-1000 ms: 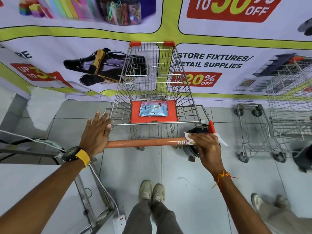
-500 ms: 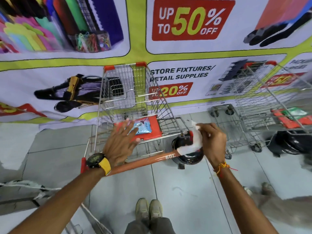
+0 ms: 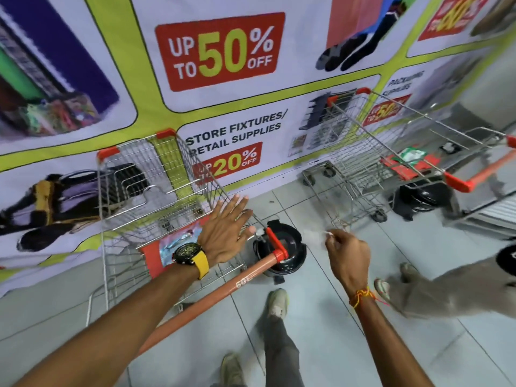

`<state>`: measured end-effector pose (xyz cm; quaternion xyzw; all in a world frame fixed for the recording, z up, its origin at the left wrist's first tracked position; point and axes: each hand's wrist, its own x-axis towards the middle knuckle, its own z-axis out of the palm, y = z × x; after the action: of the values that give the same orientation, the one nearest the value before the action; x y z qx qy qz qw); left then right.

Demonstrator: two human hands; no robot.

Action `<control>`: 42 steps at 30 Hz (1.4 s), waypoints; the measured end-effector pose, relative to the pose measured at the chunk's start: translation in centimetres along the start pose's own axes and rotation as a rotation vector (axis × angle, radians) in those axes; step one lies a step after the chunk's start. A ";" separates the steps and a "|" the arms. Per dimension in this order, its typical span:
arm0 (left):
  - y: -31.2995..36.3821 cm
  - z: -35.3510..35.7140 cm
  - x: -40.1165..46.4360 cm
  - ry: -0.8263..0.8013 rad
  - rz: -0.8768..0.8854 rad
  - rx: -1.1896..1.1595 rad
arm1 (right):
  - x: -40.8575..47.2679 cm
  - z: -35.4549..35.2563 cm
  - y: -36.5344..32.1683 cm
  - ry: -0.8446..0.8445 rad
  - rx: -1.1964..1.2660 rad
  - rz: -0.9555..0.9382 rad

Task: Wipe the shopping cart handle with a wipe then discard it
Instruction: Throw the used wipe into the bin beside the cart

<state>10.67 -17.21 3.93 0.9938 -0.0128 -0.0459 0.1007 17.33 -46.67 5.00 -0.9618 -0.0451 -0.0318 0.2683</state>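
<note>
Right hand (image 3: 347, 254): lifted off the handle (image 3: 212, 297) since the earlier frame, now beside its right end, fingers pinched shut on the wipe (image 3: 314, 236), blurred.
Left hand (image 3: 226, 233): moved from the handle's left end to above the cart (image 3: 134, 174), fingers spread flat, holding nothing.
Cart seat: one blue packet (image 3: 174, 243).
Black bin (image 3: 290, 250): on the floor below the handle's right end; contents unclear.

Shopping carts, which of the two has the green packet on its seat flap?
The cart on the right; its packet is green, the near cart holds a blue one.
</note>
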 end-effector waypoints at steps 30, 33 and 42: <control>3.3 1.9 17.3 -0.009 0.018 0.020 | 13.3 6.2 9.4 -0.120 0.344 0.396; 3.7 1.9 18.1 -0.002 0.011 0.008 | 13.7 8.4 9.5 -0.177 0.300 0.430; 5.2 2.9 19.5 -0.028 0.000 0.026 | 14.7 14.3 10.9 -0.688 0.146 0.321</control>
<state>29.75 -23.50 0.43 0.9943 -0.0147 -0.0596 0.0873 33.62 -47.47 -11.53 -0.8895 0.0166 0.3384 0.3066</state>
